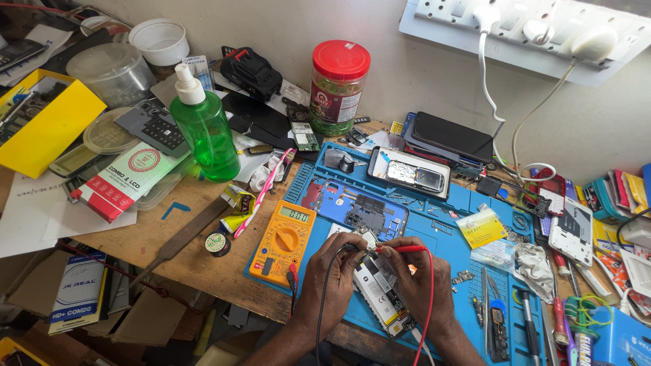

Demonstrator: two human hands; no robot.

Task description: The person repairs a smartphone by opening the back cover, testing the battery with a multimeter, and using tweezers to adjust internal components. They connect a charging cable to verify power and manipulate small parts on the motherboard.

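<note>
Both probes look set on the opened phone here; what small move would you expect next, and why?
Probably a glance up at the orange multimeter. The left hand holds the black probe and the right hand the red probe, tips together on the opened phone on the blue mat. The meter's display is lit, so holding both tips steady seems the fitting move.

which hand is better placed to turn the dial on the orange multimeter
Left. The left hand sits right beside the orange multimeter, while the right hand, holding the red probe, lies on the far side of the opened phone.
</note>
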